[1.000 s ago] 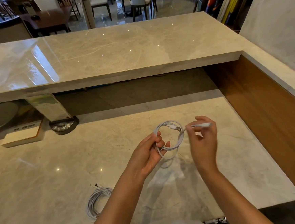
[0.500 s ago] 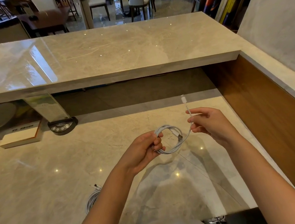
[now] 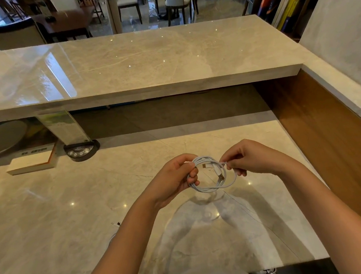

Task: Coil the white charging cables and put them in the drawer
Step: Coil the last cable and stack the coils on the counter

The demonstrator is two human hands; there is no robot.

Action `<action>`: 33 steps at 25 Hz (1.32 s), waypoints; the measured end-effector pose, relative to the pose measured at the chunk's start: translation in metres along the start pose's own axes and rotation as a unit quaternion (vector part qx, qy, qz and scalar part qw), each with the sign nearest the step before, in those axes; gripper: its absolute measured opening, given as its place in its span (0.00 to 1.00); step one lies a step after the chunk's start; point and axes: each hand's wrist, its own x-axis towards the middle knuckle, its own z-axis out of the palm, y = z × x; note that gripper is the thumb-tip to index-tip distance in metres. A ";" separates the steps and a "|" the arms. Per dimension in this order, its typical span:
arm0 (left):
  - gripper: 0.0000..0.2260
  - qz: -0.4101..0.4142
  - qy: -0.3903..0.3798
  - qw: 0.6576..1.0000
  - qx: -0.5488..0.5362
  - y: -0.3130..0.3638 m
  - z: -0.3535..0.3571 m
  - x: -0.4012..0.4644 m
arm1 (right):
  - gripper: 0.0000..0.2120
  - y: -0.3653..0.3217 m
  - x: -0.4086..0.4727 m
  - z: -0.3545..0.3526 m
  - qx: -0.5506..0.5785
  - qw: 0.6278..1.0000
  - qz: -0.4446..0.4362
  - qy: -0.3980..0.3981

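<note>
A white charging cable [image 3: 217,186] is wound into a small ring and held above the lower marble desk [image 3: 52,222]. My left hand [image 3: 174,178] grips the ring's left side with its fingers through the loop. My right hand [image 3: 248,157] pinches the cable's end at the ring's upper right. Two plugs show inside the ring. A second white cable [image 3: 115,229] lies on the desk behind my left forearm, mostly hidden. No drawer is in view.
A raised marble counter [image 3: 137,62] overhangs the desk's far side. Under it at the left sit a white box [image 3: 31,162] and a black round device [image 3: 81,150] with buttons. A wooden side panel [image 3: 331,138] bounds the desk on the right.
My right hand has come down and left from holding the cable end up, and now pinches it at the ring. The loop is tighter, with both hands close together.
</note>
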 end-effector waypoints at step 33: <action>0.13 0.051 0.272 0.951 0.137 -0.028 0.012 0.005 | 0.02 -0.003 0.008 0.056 0.001 0.979 -0.004 0.205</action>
